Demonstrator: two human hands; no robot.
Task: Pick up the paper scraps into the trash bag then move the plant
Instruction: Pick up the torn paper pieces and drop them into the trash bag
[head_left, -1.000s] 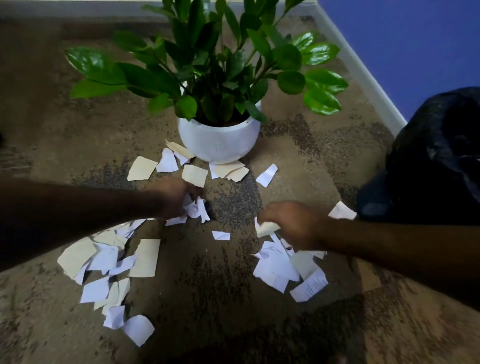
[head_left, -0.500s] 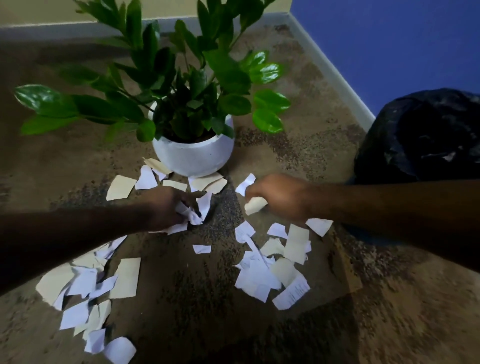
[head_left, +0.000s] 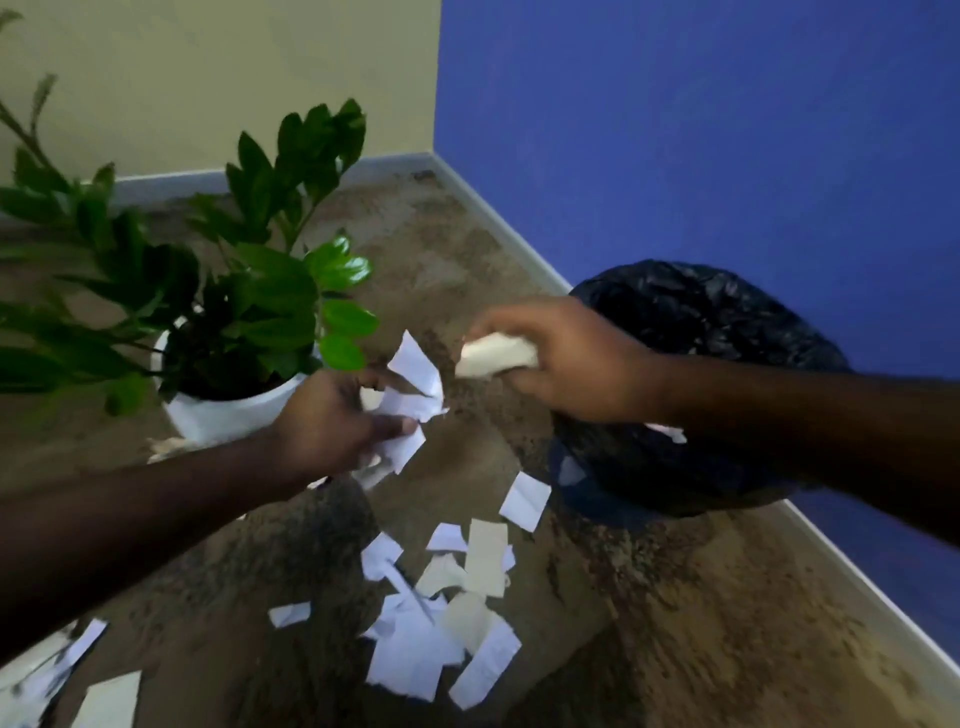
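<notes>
Head view: both hands, left hand (head_left: 332, 421) and right hand (head_left: 566, 358), clutch crumpled white paper scraps (head_left: 415, 384).

A corner of a carpeted indoor room, likely a home or office, is shown: mottled brown carpet (head_left: 675, 597), pale baseboard (head_left: 498, 223), a cream wall (head_left: 208, 78) met by a blue wall (head_left: 701, 130), and a potted houseplant (head_left: 249, 312).

Scraps (head_left: 415, 660): thin matt paper, white and cream, torn edges. Bag (head_left: 701, 322): black plastic film, crinkled, slightly glossy. Pot (head_left: 218, 418): white, smooth, matt; material cannot be told. Leaves (head_left: 337, 267): glossy, waxy green. Floor (head_left: 675, 623): rough, mottled brown carpet. Walls (head_left: 675, 130): matt paint.
</notes>
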